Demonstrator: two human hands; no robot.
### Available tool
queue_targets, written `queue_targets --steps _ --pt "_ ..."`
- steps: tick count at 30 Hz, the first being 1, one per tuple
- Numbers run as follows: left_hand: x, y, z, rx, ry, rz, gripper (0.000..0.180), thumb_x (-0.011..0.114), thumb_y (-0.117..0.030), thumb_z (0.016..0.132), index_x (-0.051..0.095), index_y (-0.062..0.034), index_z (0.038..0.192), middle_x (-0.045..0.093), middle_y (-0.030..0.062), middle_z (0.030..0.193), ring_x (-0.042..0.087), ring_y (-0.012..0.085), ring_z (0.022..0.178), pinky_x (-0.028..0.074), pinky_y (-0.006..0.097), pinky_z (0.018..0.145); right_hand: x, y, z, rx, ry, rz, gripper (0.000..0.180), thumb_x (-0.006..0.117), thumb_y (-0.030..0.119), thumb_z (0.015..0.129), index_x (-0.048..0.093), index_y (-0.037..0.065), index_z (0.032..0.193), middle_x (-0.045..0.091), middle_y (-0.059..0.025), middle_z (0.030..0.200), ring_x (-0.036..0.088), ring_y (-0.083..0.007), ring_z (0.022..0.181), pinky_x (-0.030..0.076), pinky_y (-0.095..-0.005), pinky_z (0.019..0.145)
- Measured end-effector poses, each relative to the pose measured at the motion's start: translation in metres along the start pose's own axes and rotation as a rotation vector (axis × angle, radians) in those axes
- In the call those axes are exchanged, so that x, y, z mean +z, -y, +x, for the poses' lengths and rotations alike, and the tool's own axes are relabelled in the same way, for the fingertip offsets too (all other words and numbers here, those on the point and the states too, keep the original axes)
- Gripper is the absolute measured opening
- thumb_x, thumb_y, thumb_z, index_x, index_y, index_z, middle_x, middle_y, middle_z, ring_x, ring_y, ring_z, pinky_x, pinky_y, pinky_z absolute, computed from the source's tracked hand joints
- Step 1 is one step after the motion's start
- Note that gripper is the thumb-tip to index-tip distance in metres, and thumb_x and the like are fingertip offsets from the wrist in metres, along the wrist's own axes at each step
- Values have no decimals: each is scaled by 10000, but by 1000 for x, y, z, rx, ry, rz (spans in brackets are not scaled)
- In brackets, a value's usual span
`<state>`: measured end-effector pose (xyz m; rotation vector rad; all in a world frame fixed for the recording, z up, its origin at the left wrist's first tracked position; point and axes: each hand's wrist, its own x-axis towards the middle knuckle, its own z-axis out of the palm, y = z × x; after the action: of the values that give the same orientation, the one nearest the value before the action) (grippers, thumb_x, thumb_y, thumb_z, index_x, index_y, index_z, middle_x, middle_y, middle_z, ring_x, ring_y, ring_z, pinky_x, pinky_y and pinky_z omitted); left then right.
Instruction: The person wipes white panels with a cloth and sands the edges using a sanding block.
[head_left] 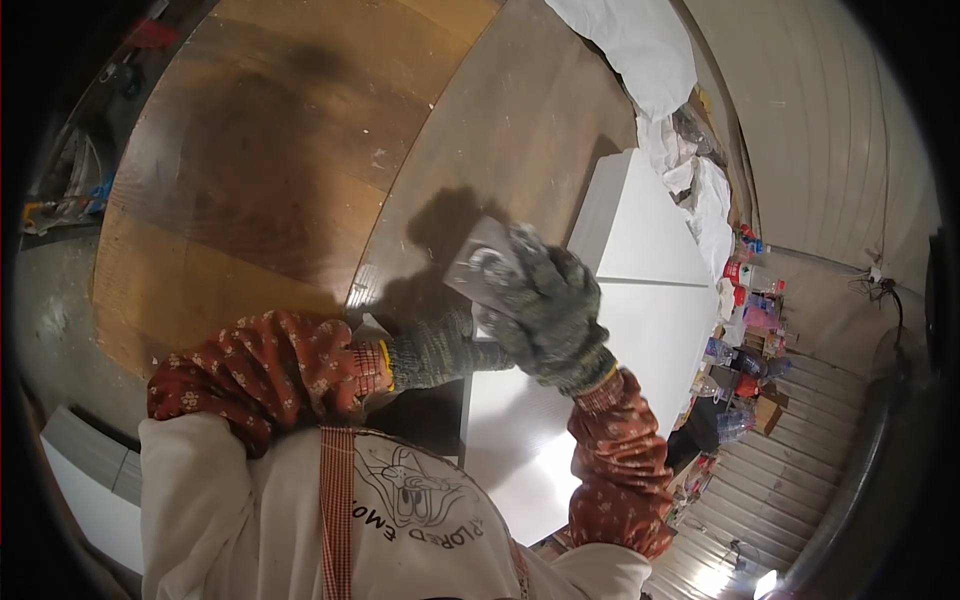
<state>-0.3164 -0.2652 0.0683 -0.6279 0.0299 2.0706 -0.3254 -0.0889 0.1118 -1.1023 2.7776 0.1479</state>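
While the right hand [550, 315] holds with bent fingers a grey block [474, 264], which sticks out to their left, the left hand [486, 353] has hidden fingers, so I cannot tell their opening.

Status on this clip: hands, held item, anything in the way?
Right grey-green-gloved hand: gripping flat grey rectangular block. Left hand, gloved alike: partly hidden behind right, grip unclear. Glossy white panels close by.

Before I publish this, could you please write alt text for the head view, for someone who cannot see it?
A gloved right hand holds a flat grey block near a white panel, partly hiding the gloved left hand. A brown wooden board lies to the left; plastic bottles appear at the right.
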Motion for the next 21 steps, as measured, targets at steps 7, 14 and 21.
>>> queue_targets --steps 7,14,21 --pt "-74 31 40 545 258 911 662 751 -171 856 389 18 1377 592 155 1200 605 230 1098 523 345 924 -1 -28 -13 -56 -187 8 508 552 410 929 527 138 1358 502 -193 1376 550 -406 1172 476 -478 914" --pt "-75 19 31 585 -177 1602 752 829 -389 754 497 29 1284 653 158 1053 635 223 962 533 342 828 9 -30 -5 -159 -128 -101 581 568 440 905 509 103 1375 473 -202 1393 519 -390 1217 466 -471 933" --pt "-106 31 64 602 137 1364 658 776 -224 832 421 28 1325 632 141 1123 618 195 1035 536 332 842 -12 2 26 -118 -120 160 486 579 447 901 577 191 1315 507 -166 1373 558 -369 1125 465 -485 936"
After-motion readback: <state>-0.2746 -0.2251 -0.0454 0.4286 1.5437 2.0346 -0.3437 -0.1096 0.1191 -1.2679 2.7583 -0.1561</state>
